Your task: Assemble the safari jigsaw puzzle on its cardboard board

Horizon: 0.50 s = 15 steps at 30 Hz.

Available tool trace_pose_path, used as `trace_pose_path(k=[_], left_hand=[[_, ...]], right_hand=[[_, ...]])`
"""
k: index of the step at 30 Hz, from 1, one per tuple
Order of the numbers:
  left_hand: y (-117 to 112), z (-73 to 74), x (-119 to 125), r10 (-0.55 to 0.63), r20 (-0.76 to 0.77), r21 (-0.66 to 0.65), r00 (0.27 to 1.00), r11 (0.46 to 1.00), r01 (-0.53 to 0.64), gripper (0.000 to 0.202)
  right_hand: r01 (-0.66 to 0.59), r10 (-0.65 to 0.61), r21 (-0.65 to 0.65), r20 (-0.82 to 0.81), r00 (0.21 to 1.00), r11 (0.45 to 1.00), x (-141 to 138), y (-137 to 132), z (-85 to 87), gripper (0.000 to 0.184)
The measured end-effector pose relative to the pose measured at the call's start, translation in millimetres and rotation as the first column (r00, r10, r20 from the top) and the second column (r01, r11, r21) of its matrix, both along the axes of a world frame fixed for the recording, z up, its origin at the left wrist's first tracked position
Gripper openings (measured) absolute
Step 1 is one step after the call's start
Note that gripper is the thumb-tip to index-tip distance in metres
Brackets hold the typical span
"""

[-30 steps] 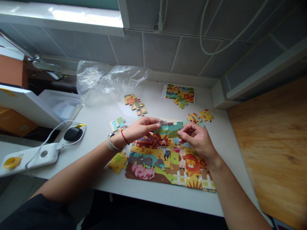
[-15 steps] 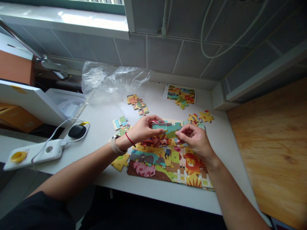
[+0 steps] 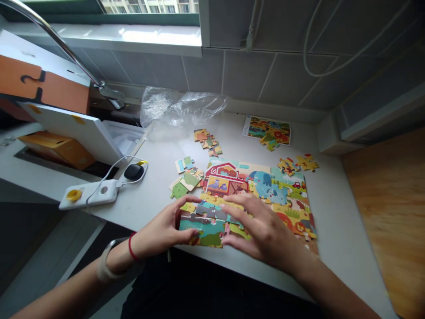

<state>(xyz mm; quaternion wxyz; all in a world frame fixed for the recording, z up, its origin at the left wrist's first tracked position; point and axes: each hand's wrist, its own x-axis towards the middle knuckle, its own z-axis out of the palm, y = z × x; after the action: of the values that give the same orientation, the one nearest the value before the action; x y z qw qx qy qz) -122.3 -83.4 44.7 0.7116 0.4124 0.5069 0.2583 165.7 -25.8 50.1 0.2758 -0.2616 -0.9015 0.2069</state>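
Note:
A colourful farm-animal jigsaw puzzle (image 3: 262,184) lies on the white countertop. Its red barn and blue elephants face up. At its front left lies a joined teal-and-green puzzle section (image 3: 207,231), overlapping the lower part of the picture. My left hand (image 3: 171,223) curves around the section's left side, thumb resting on the teal area and index finger stretched over a yellow part behind it. Spread over the middle of the puzzle is my right hand (image 3: 262,226), its thumb near the section's right edge. Its palm hides the pieces below.
Loose pieces lie left (image 3: 187,181), behind (image 3: 208,141) and right (image 3: 297,164) of the puzzle. A reference picture card (image 3: 252,126) sits near the wall, close to a clear plastic bag (image 3: 186,106). At left are a power strip (image 3: 89,195) and black charger (image 3: 133,171).
The joined teal section has moved from above the puzzle's middle down to its front left. My hands have come lower and spread wider, uncovering the barn and elephants. The camera view has shifted.

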Motion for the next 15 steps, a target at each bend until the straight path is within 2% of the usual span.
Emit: trace_pose_path(k=[1,3,6,9,15], left_hand=[[-6.9,-1.6,2.0,0.006,0.028,-0.019,1.000,1.000,-0.005,0.073],[-14.6,-5.2,7.7,0.020,0.077,-0.026,0.997,1.000,-0.018,0.077],[-14.8,-10.9,15.3,0.027,0.113,-0.004,0.993,1.000,-0.026,0.081],[-10.8,-15.7,19.6,0.014,0.100,0.012,0.995,1.000,-0.016,0.078],[-8.6,-19.5,22.8,-0.021,0.154,-0.031,0.988,0.999,0.027,0.077]], right_hand=[[-0.053,0.051,0.043,0.061,0.997,0.998,-7.1,-11.1,0.6,0.052],[-0.095,0.083,0.096,0.119,0.989,0.991,-18.4,-31.3,-2.5,0.045],[-0.042,0.025,0.137,0.126,0.992,0.990,-25.7,-50.4,-12.7,0.035],[-0.012,-0.011,0.169,0.132,0.991,0.986,-24.8,-55.9,-21.0,0.035],[-0.080,0.055,0.171,0.146,0.988,0.982,-19.0,-54.0,-25.4,0.037]])
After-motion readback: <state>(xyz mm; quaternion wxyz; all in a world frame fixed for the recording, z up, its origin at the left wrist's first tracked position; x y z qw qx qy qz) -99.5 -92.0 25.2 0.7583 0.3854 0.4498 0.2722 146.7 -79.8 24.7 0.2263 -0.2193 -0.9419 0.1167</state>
